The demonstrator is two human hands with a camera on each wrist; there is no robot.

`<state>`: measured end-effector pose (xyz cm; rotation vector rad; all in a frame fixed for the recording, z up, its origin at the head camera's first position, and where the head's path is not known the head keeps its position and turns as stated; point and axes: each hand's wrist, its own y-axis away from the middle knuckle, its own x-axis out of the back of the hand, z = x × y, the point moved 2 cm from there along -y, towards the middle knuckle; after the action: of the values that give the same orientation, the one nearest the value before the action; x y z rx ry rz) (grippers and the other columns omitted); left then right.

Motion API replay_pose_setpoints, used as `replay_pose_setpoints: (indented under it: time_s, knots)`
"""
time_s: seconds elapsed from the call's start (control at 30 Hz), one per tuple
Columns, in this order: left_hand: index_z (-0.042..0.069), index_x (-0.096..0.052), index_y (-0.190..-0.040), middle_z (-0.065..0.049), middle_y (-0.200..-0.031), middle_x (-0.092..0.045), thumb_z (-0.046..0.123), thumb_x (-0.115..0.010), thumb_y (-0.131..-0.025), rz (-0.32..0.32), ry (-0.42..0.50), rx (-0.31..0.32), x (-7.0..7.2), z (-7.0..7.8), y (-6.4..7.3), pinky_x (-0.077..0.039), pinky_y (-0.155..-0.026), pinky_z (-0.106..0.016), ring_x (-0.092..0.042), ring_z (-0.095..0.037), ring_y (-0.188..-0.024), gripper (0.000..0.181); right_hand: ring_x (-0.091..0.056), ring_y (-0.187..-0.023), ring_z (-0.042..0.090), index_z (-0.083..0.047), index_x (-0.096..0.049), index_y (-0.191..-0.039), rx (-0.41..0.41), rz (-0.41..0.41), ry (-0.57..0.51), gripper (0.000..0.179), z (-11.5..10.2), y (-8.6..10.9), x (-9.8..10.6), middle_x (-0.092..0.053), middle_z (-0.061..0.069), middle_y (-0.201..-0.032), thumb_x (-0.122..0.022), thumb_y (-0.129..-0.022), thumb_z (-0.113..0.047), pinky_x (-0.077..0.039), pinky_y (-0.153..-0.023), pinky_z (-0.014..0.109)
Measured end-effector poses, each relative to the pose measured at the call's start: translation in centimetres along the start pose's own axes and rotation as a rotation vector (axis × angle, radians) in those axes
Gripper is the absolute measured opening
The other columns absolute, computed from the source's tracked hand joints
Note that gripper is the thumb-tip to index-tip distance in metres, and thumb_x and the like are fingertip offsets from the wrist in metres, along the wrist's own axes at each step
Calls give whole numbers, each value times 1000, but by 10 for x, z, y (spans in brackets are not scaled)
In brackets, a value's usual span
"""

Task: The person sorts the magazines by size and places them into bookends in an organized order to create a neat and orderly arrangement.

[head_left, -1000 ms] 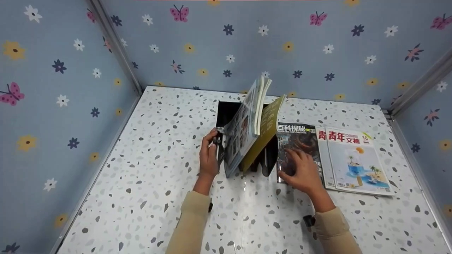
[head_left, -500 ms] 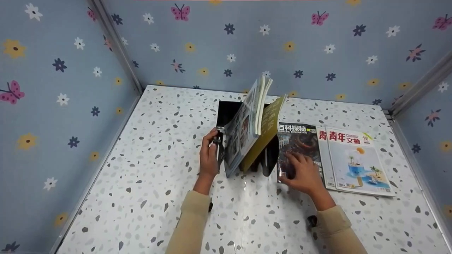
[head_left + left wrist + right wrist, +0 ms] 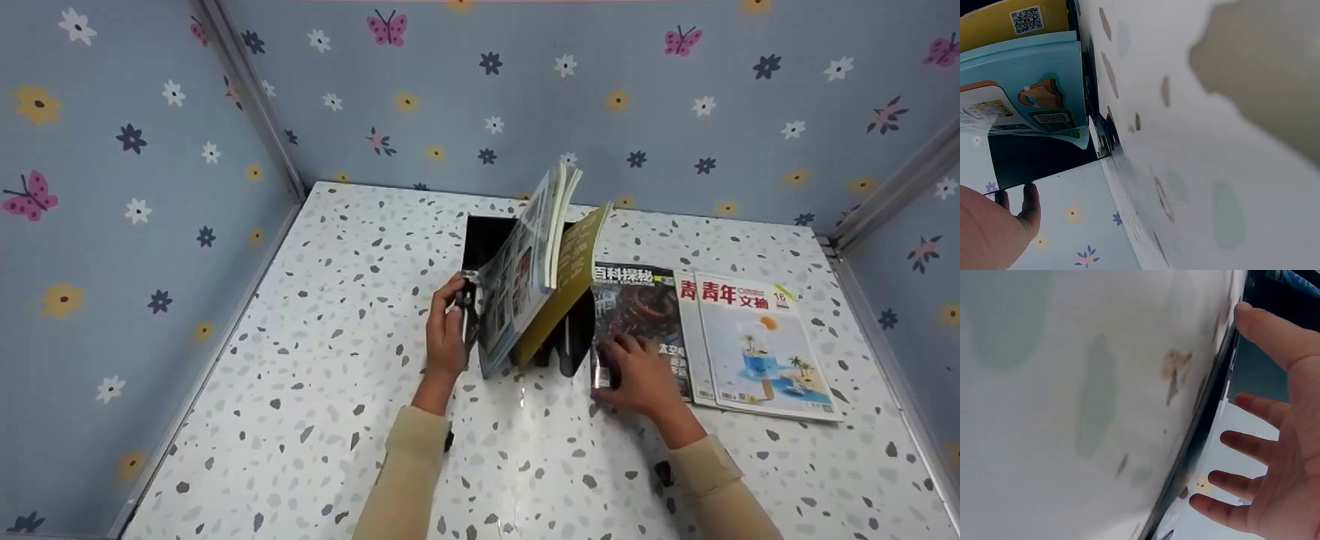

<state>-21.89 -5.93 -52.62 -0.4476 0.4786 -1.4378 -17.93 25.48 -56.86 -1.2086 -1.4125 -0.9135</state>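
A black bookend (image 3: 487, 236) stands on the table, with several magazines leaning to the right in it. The outer ones are bluish magazines (image 3: 517, 277); a mustard-yellow magazine (image 3: 562, 285) leans beside them. My left hand (image 3: 445, 330) holds the bookend's left side; in the left wrist view fingertips (image 3: 1030, 190) meet its edge. A dark magazine (image 3: 637, 300) lies flat right of the bookend. My right hand (image 3: 641, 375) is over its lower part, fingers spread and thumb at the near left edge. The right wrist view shows the thumb tip (image 3: 1244, 308) right at that magazine's edge.
Two pale overlapping magazines with red titles, the upper magazine (image 3: 765, 345) showing a drink picture, lie flat right of the dark one. Flower-patterned panels (image 3: 450, 82) wall the speckled table (image 3: 360, 300) at the back and both sides.
My right hand has slid a little towards the near edge of the dark magazine, uncovering more of its cover. The left hand and the bookend stay put.
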Motion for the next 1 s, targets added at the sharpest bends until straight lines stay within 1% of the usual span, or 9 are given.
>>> replay_pose_setpoints:
  time_s: [0.13,0.23,0.33,0.43,0.53,0.73,0.83,0.93,1.0]
  knots:
    - [-17,-46,-127,-31,-139,-46,-7,-33,-98,4,-8,-3,0,0,0,-37,-107,-24,-44,-39,-132,33,-45,-124,50,-18,-50,-141,-21,-28,-12,94,0,-1,-2,-50,19,-140,-81,-62,-58,-38,-93,70]
    - [-17,-46,-127,-33,-138,-45,-9,-33,-96,6,-10,-8,0,0,0,-38,-106,-24,-44,-37,-132,34,-47,-122,50,-18,-50,-141,-39,-63,-22,93,1,-2,-2,-50,20,-140,-81,-64,-57,-37,-94,70]
    - [-16,-46,-126,-37,-137,-44,-8,-33,-97,6,-13,-13,0,-1,1,-37,-106,-24,-44,-38,-132,33,-50,-118,49,-17,-51,-140,-37,-92,-23,90,1,-3,-2,-51,21,-138,-79,-65,-58,-40,-92,68]
    - [-16,-46,-126,-36,-136,-45,-7,-33,-97,8,-18,-18,1,0,0,-37,-106,-25,-43,-39,-132,33,-54,-111,47,-18,-54,-138,-15,-95,-16,87,0,-4,-2,-54,21,-134,-78,-65,-59,-45,-86,64]
    - [-17,-46,-126,-34,-137,-46,-10,-32,-96,10,-24,-19,1,1,0,-36,-107,-25,-42,-41,-132,34,-57,-103,45,-17,-57,-134,22,-79,-13,83,-1,-6,-1,-57,20,-127,-78,-64,-57,-49,-78,60]
    - [-18,-46,-126,-35,-137,-45,-16,-32,-92,13,-29,-28,1,2,0,-36,-106,-24,-43,-39,-132,37,-57,-94,40,-20,-54,-137,34,-80,-41,84,-1,-8,-1,-57,20,-119,-77,-63,-53,-49,-72,56]
    - [-18,-46,-125,-37,-136,-44,-16,-32,-92,16,-21,-34,0,1,0,-37,-106,-25,-44,-35,-133,37,-56,-94,39,-21,-54,-138,38,-89,-68,80,0,-9,0,-55,20,-122,-74,-65,-49,-49,-73,55]
    - [-18,-45,-125,-38,-136,-44,-15,-31,-92,16,-8,-37,1,-1,0,-36,-107,-24,-44,-35,-133,36,-56,-99,42,-21,-56,-137,50,-98,-98,74,1,-9,3,-53,21,-129,-71,-69,-44,-49,-76,57]
    - [-18,-45,-126,-38,-137,-43,-16,-31,-92,15,4,-35,1,-8,0,-36,-107,-23,-43,-37,-133,37,-56,-103,46,-21,-56,-137,60,-108,-106,71,1,-10,4,-51,21,-134,-69,-71,-43,-48,-78,60]
